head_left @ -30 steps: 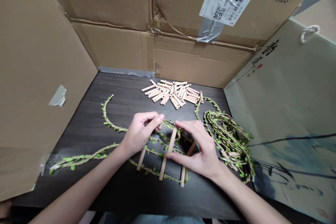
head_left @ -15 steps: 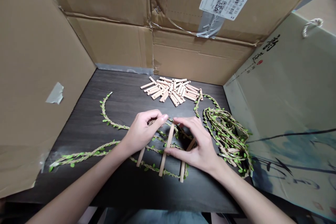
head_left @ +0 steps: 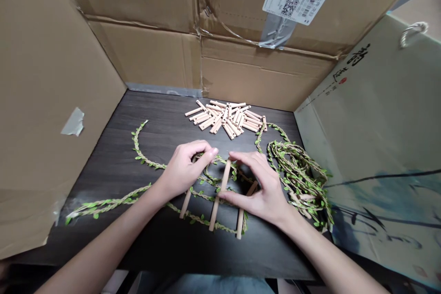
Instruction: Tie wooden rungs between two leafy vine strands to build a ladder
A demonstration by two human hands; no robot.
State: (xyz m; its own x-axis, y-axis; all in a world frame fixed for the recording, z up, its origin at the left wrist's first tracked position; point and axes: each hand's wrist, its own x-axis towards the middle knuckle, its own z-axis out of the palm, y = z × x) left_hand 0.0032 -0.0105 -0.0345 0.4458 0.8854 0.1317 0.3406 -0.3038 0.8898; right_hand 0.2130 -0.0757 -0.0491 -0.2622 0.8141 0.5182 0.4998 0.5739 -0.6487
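Observation:
My left hand (head_left: 186,167) is closed, thumb against forefinger, on a braided twine with green leaves (head_left: 210,179) that loops out beneath the fingers. My right hand (head_left: 263,188) holds a wooden dowel (head_left: 216,209) between thumb and fingertips, the dowel's top end at the fingers. On either side, a left dowel (head_left: 185,204) and a right dowel (head_left: 240,223) lie roughly parallel to it, with leafy twine running across all three like a small ladder. My left hand covers the left dowel's upper end; my right hand partly hides the right one.
Loose dowels with drilled ends (head_left: 227,117) lie piled at the back. A coil of leafy twine (head_left: 299,170) sits at the right. Taped twine ends (head_left: 74,215) lie at the left. Cardboard walls (head_left: 165,55) and a printed paper bag (head_left: 382,147) enclose the dark table (head_left: 113,147).
My left hand has shifted slightly left, drawing the twine loop near the middle dowel's top. My right hand keeps its grip on that dowel, whose top has shifted slightly right.

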